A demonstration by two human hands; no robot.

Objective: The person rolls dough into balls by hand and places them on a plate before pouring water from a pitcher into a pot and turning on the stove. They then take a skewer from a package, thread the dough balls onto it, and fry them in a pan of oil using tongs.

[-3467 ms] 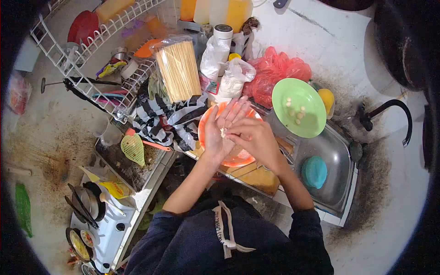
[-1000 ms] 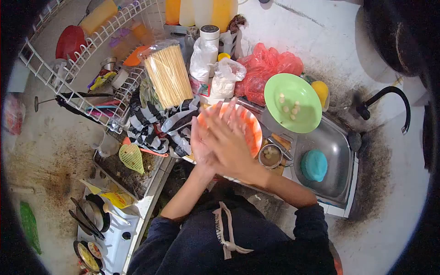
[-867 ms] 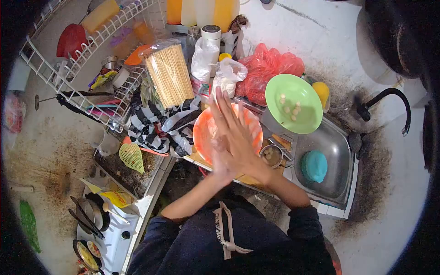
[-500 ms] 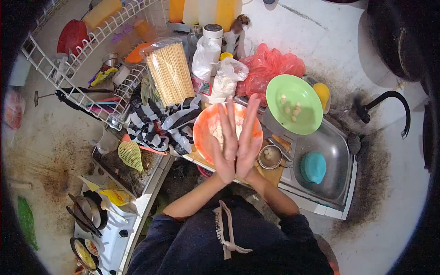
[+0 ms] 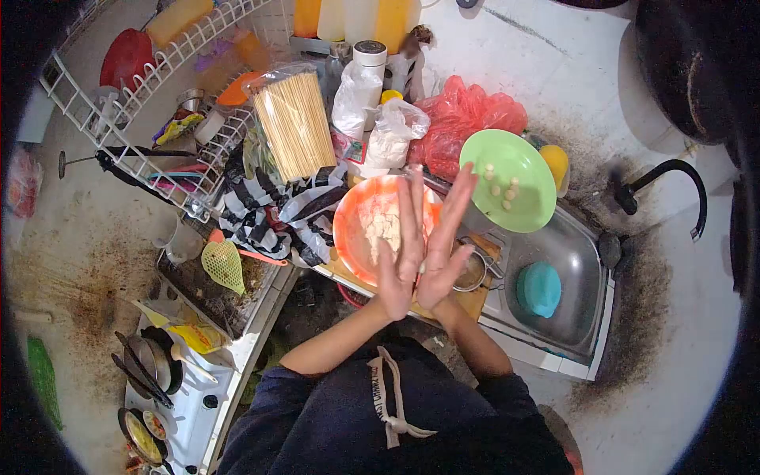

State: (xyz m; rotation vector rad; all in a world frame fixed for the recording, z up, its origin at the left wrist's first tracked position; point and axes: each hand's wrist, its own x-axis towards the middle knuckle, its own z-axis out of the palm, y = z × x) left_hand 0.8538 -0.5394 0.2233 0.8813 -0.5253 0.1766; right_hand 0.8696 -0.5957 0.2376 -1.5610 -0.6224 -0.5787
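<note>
— Pressing palms together over the orange bowl (image 5: 360, 229), left hand (image 5: 398, 265) and right hand (image 5: 439, 257) are fanning straight fingers wide, holding nothing visible.
— Dough bits inside it?
— Yes; some could be flicking onto the counter.
— Counts?
— One green plate (image 5: 529, 207), roughly six pale balls (image 5: 502, 184).

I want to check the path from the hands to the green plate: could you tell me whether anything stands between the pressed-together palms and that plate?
Nothing visible does. The left hand and right hand are pressed together over the orange bowl, and the right fingertips already reach the near rim of the green plate.
</note>
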